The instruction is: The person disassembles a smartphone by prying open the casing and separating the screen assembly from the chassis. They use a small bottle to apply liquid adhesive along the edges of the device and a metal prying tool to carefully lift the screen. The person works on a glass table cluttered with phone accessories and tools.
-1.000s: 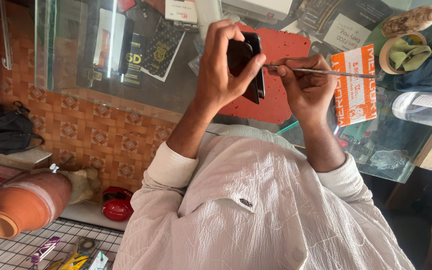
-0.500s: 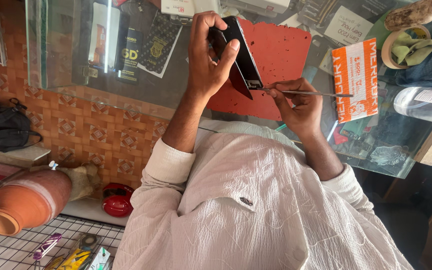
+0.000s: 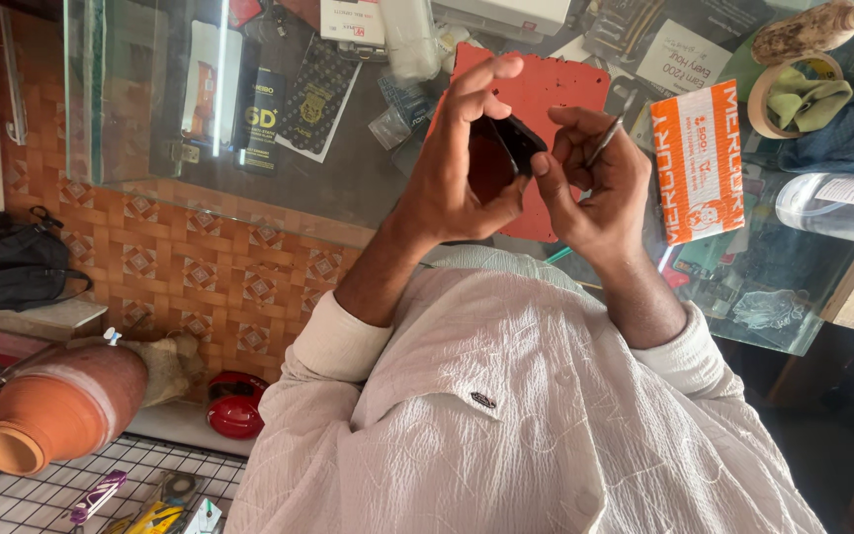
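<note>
Nearest the camera, the person's pale shirt (image 3: 546, 435) fills the lower view. Above it the left hand (image 3: 452, 178) is curled tight around a small black phone (image 3: 516, 143), held in the air over the glass counter (image 3: 348, 188). The right hand (image 3: 600, 183) pinches a thin metal tool (image 3: 606, 140), one fingertip touching the phone. Beyond lie a red mat (image 3: 565, 89) and an orange packet (image 3: 696, 163).

Clay pot (image 3: 51, 410), orange packet (image 3: 696, 163), red mat (image 3: 546, 89)

2 hands (image 3: 457, 178), 1 dark phone (image 3: 518, 140), 1 thin tool (image 3: 605, 141), 1 clay pot (image 3: 56, 407), possibly 1 red mat (image 3: 546, 89)
</note>
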